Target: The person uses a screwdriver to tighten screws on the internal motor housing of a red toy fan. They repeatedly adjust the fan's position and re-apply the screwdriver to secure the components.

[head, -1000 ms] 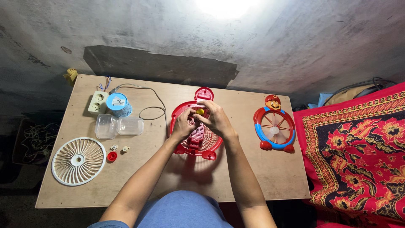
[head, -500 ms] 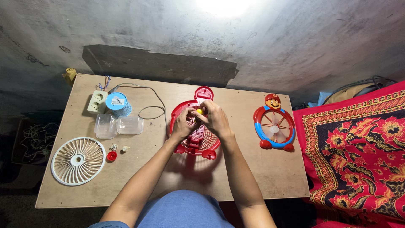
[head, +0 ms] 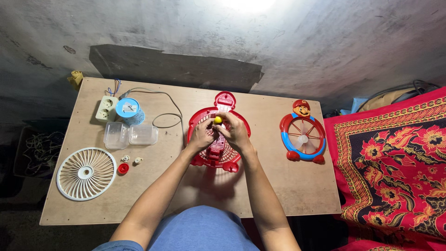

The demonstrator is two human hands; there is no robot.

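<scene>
Item: red toy fan, lying flat at the middle of the wooden worktop, its grille face up so both hands can work over its hub.

Left hand: curled on the grille, fingers bent, apparently steadying the fan; its grip cannot be made out fully.

Right hand: fingers pinched beside a small yellow piece above the fan's centre; which hand holds it is unclear.

Set aside, left edge: white fan grille, red cap, two small white fittings, kept together near the front-left corner. Behind them, clear plastic box, blue-topped tub, white power socket with grey cable.

Right edge: second fan, blue and red, with a cartoon figure.

Room: grey, stained concrete floor; red patterned cloth beside the worktop's right edge.
</scene>
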